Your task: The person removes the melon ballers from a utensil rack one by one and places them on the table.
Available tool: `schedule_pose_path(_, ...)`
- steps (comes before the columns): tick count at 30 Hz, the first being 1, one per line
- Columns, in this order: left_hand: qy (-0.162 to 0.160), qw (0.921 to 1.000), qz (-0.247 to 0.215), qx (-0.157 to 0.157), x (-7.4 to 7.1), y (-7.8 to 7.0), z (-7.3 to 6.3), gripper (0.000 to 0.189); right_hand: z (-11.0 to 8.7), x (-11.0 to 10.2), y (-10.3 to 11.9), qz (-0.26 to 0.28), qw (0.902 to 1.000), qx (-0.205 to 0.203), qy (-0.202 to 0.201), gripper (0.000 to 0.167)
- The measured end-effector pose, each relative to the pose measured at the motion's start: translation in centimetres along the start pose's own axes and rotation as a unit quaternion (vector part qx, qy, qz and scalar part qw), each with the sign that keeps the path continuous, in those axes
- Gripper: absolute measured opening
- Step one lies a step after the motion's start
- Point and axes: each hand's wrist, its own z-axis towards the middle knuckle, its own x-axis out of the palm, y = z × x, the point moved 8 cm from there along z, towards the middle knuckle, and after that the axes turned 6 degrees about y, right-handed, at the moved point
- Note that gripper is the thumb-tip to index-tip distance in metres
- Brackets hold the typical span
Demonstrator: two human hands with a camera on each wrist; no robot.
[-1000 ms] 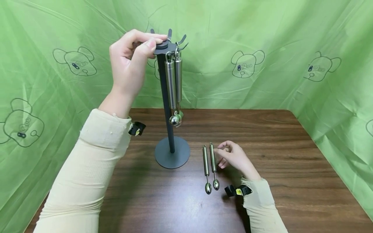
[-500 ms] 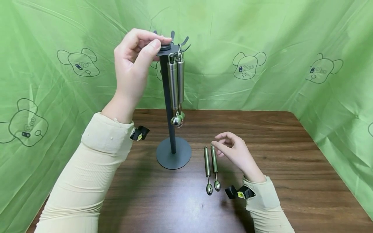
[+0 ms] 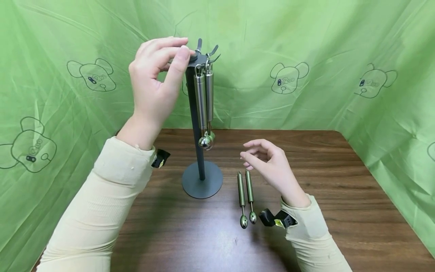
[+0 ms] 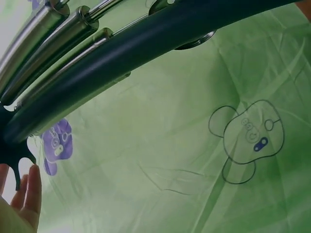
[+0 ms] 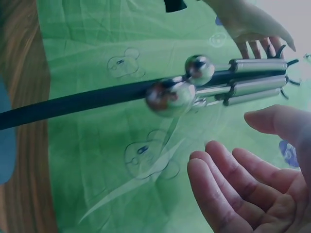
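Clearly, your left hand (image 3: pixel 156 73) is up at the top of the stand (image 3: pixel 194 109), its fingers extended rather than clenched, their tips against the plate where the hooks (image 3: pixel 199 43) fan out. Your right hand (image 3: pixel 270 164) grasps nothing — its thumb and fingers curve loosely, apart from one another, just above the far ends of two scoops (image 3: pixel 241 190) on the table (image 3: pixel 346 181). Those two lie side by side, right of the round base (image 3: pixel 204 187), bowls toward you, handles pointing away. More scoops (image 3: pixel 201 100) hang from the right side of the stand, bowls down; the head view shows two plainly, while both wrist views show at least three handles close together. Green cloth (image 3: pixel 244 105) with bear outlines stands along the far, left and right sides. You wear pale sleeves (image 3: pixel 81 200) — each wrist carries a black device (image 3: pixel 276 218).
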Motion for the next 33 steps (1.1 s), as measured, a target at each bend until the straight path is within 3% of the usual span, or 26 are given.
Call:
schedule_pose_path(9,-0.022,0.9955,0.081,0.044,-0.2,-1.5,-0.3,0.029,0.4,0.1,3.9,0.01,0.9982,-0.059,0.0,0.028)
schedule_pose_path(18,-0.001,0.992,0.122,0.032,0.2,-1.6,-0.6,0.029,1.4,0.5,6.9,0.009,0.9971,-0.076,-0.001,0.029)
schedule_pose_path(23,-0.003,0.9905,0.131,0.041,0.3,-1.5,-0.7,0.031,2.3,1.1,8.1,0.022,0.9955,-0.092,-0.005,0.029)
schedule_pose_path(33,-0.036,0.9904,0.112,0.072,0.2,-1.4,-0.5,0.034,4.0,2.9,10.0,-0.009,0.9918,-0.127,-0.003,0.031)
